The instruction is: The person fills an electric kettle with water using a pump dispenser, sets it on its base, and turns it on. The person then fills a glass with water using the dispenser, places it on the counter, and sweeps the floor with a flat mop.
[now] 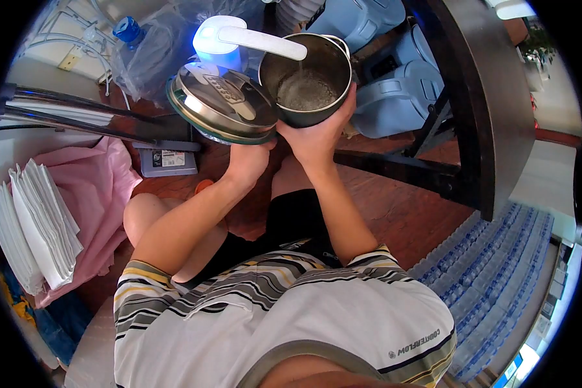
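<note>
Nearest, lower centre: striped, soft-knit shirt (284,304), creased. Beyond it, centre of frame, left hand (248,158) closed on the near edge of a round, polished metal lid (223,107), which is tilted, its long flat handle slanting from upper left to lower right. Right hand (323,132) grips the wall of a deep cylindrical metal pot (306,118), upper centre, just beside the lid. Pot: dull grey interior, dark smooth exterior, bright rim; mouth faces up toward the camera, long axis roughly upright. Rippled clear liquid (305,90) inside; thin stream enters from the white plastic spout (265,42) above. Farther, upper right: smooth blue plastic jugs (394,97).
</note>
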Tool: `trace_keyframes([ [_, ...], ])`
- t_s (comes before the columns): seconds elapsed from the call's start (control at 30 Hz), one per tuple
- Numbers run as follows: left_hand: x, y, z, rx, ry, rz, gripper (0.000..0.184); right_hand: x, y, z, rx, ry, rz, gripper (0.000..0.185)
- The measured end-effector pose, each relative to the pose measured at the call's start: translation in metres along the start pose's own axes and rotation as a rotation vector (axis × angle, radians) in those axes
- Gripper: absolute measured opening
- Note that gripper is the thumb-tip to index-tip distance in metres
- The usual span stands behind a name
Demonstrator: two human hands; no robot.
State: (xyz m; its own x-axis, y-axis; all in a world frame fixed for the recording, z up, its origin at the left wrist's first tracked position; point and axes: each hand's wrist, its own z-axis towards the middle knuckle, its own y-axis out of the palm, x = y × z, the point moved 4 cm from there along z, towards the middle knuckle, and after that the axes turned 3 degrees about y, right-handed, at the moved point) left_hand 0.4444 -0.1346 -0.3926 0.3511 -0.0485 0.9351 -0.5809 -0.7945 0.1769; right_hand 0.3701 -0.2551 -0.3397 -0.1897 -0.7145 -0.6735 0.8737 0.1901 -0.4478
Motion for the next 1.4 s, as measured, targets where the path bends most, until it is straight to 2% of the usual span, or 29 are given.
trace_keyframes([
  [0.33,0.005,0.002,-0.002,-0.009,-0.076,-0.094,0.019,0.004,0.001,-0.001,-0.01,0.017,0.032,0.133],
  [0.87,0.004,0.001,-0.002,0.014,-0.098,-0.068,0.021,0.005,0.002,-0.002,0.004,0.029,0.02,0.135],
  [0.97,0.003,0.0,-0.002,0.005,-0.066,-0.091,0.018,0.004,0.002,-0.002,-0.002,0.034,0.031,0.135],
  [1.03,0.012,0.0,-0.004,-0.011,0.095,0.092,0.012,0.005,0.002,-0.005,0.01,0.004,0.068,0.133],
  [1.07,0.016,-0.002,-0.005,-0.008,0.095,0.092,0.012,0.006,0.003,-0.005,0.008,0.003,0.07,0.133],
  [1.13,0.024,-0.006,-0.006,-0.058,0.183,0.342,0.006,0.008,0.004,-0.006,0.007,0.006,0.126,0.133],
  [1.17,0.02,-0.008,-0.003,-0.058,0.182,0.342,0.006,0.007,0.003,-0.005,0.006,0.006,0.126,0.133],
  [1.23,0.02,-0.011,0.003,-0.026,0.364,0.137,0.004,0.004,0.001,-0.003,-0.001,0.028,0.062,0.132],
  [1.27,0.02,-0.013,0.004,-0.106,0.386,0.163,0.008,0.004,0.0,-0.003,-0.002,0.027,0.063,0.132],
  [1.4,0.016,-0.017,0.012,-0.171,0.302,0.145,0.011,-0.001,0.0,0.001,-0.018,0.018,0.026,0.132],
])
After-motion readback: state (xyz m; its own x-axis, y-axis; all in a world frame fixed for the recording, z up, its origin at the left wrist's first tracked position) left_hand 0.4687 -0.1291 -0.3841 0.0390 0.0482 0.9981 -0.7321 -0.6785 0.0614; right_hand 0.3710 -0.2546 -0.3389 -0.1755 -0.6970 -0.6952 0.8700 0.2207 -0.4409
